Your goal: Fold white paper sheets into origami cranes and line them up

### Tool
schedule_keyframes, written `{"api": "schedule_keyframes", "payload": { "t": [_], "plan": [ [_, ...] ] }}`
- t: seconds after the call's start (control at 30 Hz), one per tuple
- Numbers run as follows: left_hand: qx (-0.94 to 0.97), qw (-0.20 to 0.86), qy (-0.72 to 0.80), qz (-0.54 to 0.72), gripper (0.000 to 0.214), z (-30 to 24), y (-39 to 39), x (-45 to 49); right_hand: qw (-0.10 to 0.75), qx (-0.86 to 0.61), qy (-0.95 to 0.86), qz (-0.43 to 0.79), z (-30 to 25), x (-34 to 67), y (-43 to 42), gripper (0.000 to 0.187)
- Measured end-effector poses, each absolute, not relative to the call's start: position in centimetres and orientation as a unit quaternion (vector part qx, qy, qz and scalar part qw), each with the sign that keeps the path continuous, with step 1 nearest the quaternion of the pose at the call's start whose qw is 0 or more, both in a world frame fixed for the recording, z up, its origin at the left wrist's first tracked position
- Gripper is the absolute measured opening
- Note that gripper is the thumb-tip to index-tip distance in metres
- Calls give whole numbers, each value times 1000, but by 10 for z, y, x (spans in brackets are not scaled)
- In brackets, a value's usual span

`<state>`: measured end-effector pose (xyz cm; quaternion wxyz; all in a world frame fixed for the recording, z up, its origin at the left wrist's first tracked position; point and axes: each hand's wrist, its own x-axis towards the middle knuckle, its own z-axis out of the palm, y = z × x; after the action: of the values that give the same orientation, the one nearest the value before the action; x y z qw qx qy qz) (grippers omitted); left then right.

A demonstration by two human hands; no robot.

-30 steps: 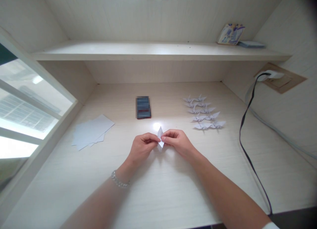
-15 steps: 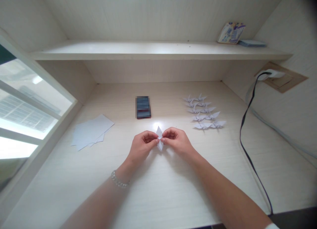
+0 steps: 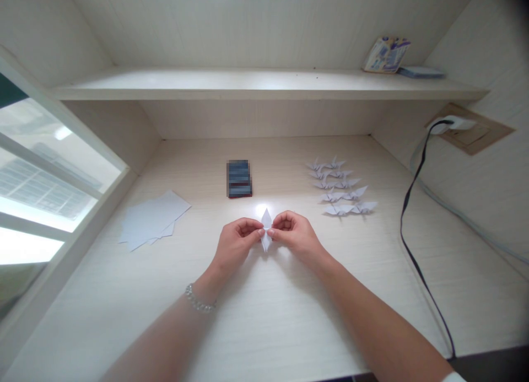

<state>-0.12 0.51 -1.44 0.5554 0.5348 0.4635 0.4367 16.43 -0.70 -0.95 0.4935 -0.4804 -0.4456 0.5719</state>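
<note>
A small white paper crane (image 3: 266,219), with pointed tips facing away from me and toward me, is held just over the desk (image 3: 264,327). My left hand (image 3: 238,240) pinches its left side between thumb and fingers. On the opposite side, my right hand (image 3: 294,234) pinches it the same way. The fingertips hide part of the paper's middle. To the right, several finished white paper cranes (image 3: 341,184) stand in rows. Loose white paper sheets (image 3: 155,219) lie overlapping on the left.
A dark, blurred phone-like object (image 3: 238,179) lies behind my hands. A black cable (image 3: 407,236) runs from the wall socket (image 3: 471,129) down the right side of the desk. Above is a shelf (image 3: 264,83) with a colourful packet (image 3: 386,55) on it.
Both hands keep their pinch on the folded paper. The paper has turned slightly, and the fingers of the two hands are a little farther apart.
</note>
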Motion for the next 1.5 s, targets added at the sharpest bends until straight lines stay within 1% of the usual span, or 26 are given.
{"api": "schedule_keyframes", "payload": {
  "t": [0.4, 0.77, 1.07, 1.5],
  "plan": [
    [569, 535, 466, 415, 20, -13, 5, -1, 504, -483, -447, 559, -9, 165, -6, 28],
    [591, 511, 470, 411, 17, -9, 2, 0, 513, -474, -423, 578, -10, 165, -6, 30],
    [552, 541, 460, 437, 19, -12, 3, 0, 509, -475, -410, 589, -8, 166, -6, 33],
    [571, 518, 460, 440, 15, -8, 2, 2, 511, -477, -423, 577, -4, 163, -6, 33]
  ]
}}
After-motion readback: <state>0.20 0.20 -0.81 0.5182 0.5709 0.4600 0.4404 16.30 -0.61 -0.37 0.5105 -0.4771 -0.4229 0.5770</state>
